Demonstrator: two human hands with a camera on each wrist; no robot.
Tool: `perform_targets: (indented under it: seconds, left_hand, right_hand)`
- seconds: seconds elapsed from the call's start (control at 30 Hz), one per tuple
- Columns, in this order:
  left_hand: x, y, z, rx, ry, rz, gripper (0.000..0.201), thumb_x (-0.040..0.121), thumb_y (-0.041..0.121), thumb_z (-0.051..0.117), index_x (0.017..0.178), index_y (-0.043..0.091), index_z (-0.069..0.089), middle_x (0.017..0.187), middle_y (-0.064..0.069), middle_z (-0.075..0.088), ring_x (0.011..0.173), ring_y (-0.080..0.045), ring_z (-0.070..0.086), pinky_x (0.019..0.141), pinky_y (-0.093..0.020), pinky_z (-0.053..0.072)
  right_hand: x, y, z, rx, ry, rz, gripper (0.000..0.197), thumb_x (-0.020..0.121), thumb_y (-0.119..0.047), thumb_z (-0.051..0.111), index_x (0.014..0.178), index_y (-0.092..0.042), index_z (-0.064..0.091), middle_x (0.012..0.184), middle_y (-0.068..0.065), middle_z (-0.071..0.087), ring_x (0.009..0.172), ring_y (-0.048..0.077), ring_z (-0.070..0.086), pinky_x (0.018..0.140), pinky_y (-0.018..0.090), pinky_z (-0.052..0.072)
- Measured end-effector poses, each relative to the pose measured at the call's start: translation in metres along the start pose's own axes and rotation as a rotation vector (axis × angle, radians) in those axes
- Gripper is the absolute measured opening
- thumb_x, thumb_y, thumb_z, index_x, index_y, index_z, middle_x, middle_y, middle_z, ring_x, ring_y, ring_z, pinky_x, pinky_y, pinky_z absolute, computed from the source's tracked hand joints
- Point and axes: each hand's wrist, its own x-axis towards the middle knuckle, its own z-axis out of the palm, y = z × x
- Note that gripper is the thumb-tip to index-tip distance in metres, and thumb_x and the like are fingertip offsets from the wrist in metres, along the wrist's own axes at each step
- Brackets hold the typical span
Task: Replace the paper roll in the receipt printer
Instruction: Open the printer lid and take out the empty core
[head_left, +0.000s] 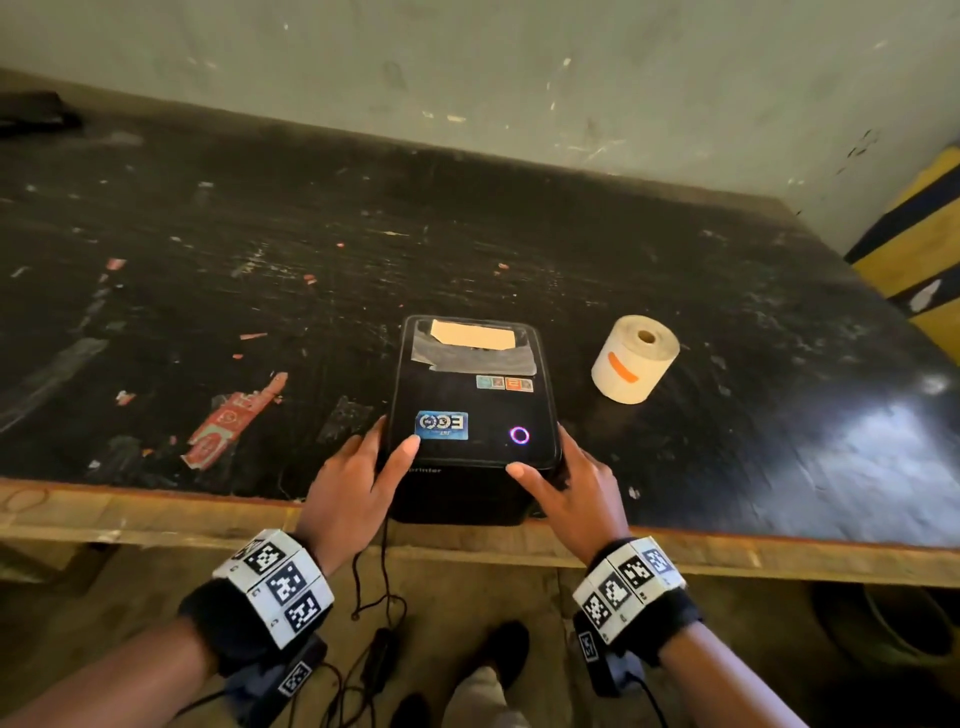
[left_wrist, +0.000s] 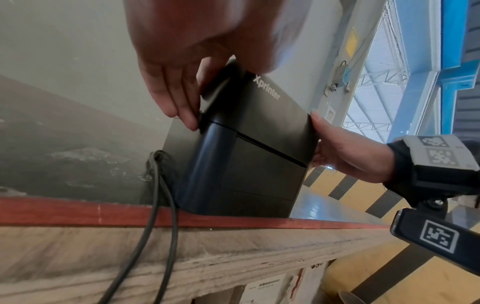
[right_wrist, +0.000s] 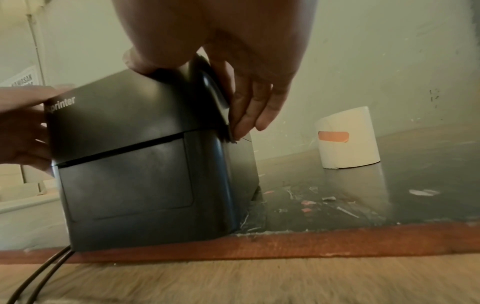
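Observation:
A black receipt printer stands at the table's front edge, lid down, with a tan paper end showing at its far slot and a lit ring button. My left hand rests its thumb on the lid, and its straight fingers touch the seam on the printer's left side. My right hand mirrors it: thumb on the lid's front edge, fingers straight down the right side seam of the printer. A cream paper roll with an orange tape strip stands upright to the right.
The dark worn table carries red label scraps at left. A black cable hangs from the printer over the front edge. A wall backs the table. A yellow and black striped barrier is at far right.

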Motion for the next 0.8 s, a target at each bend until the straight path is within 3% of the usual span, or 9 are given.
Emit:
perform_targets:
  seconds: [0.17,0.27,0.33,0.4,0.5,0.63,0.73,0.8]
  left_hand:
    - [0.003,0.004,-0.002,-0.045,0.010,0.002,0.083,0.077,0.080,0.022,0.126,0.017,0.048,0.117,-0.005,0.063,0.108,-0.018,0.060,0.094,-0.043,0.051]
    - [0.007,0.016,-0.012,-0.132,0.048,0.072,0.072,0.081,0.073,0.029,0.135,0.026,0.040,0.123,0.000,0.059,0.114,-0.014,0.055,0.098,-0.040,0.049]
    - [0.016,0.025,-0.023,-0.116,0.107,0.130,0.069,0.082,0.067,0.034,0.140,0.031,0.031,0.127,-0.002,0.056,0.120,-0.016,0.052,0.102,-0.039,0.044]
    - [0.029,0.035,-0.033,-0.083,0.180,0.174,0.070,0.081,0.065,0.038,0.142,0.031,0.028,0.131,-0.006,0.056,0.123,-0.018,0.050,0.106,-0.036,0.039]
    - [0.048,0.056,-0.045,-0.098,0.249,0.181,0.066,0.085,0.056,0.049,0.141,0.029,0.027,0.134,-0.008,0.054,0.124,-0.021,0.050,0.106,-0.033,0.036]
    - [0.071,0.077,-0.051,-0.091,0.367,0.227,0.052,0.088,0.041,0.052,0.134,0.019,0.040,0.120,-0.010,0.064,0.110,-0.021,0.060,0.090,-0.027,0.044]
    - [0.089,0.079,-0.052,-0.079,0.354,0.236,0.050,0.090,0.039,0.049,0.136,0.020,0.039,0.123,-0.011,0.061,0.113,-0.021,0.057,0.093,-0.031,0.043]
    - [0.097,0.076,-0.051,-0.041,0.348,0.235,0.056,0.090,0.046,0.048,0.140,0.027,0.034,0.120,-0.012,0.061,0.112,-0.024,0.055,0.095,-0.036,0.042]
  right_hand:
    - [0.003,-0.004,-0.007,-0.043,-0.001,-0.055,0.082,0.069,-0.082,0.038,0.134,-0.031,0.038,0.123,-0.004,0.062,0.108,0.013,0.060,0.089,0.038,0.052]
    - [0.016,-0.018,-0.021,-0.038,0.061,-0.097,0.071,0.075,-0.076,0.038,0.130,-0.032,0.041,0.119,-0.005,0.064,0.106,0.012,0.061,0.088,0.037,0.052]
    - [0.032,-0.031,-0.033,-0.050,0.105,-0.092,0.070,0.081,-0.067,0.040,0.138,-0.027,0.032,0.122,0.002,0.062,0.110,0.018,0.059,0.091,0.036,0.048]
    - [0.046,-0.040,-0.042,-0.085,0.173,-0.117,0.071,0.087,-0.057,0.042,0.144,-0.022,0.017,0.118,0.010,0.063,0.105,0.025,0.060,0.087,0.035,0.047]
    - [0.060,-0.049,-0.048,-0.197,0.243,-0.274,0.070,0.090,-0.055,0.033,0.145,-0.028,-0.001,0.087,0.007,0.066,0.074,0.020,0.063,0.069,0.038,0.054]
    - [0.081,-0.048,-0.052,-0.298,0.286,-0.373,0.058,0.096,-0.046,0.025,0.147,-0.025,0.006,0.079,0.004,0.058,0.067,0.016,0.055,0.067,0.036,0.052]
    - [0.095,-0.049,-0.056,-0.322,0.280,-0.396,0.056,0.095,-0.046,0.019,0.146,-0.025,0.012,0.080,0.003,0.055,0.067,0.013,0.049,0.067,0.032,0.048]
    - [0.105,-0.049,-0.058,-0.317,0.261,-0.400,0.057,0.094,-0.047,0.018,0.146,-0.025,0.013,0.084,0.003,0.055,0.071,0.011,0.045,0.070,0.029,0.044]
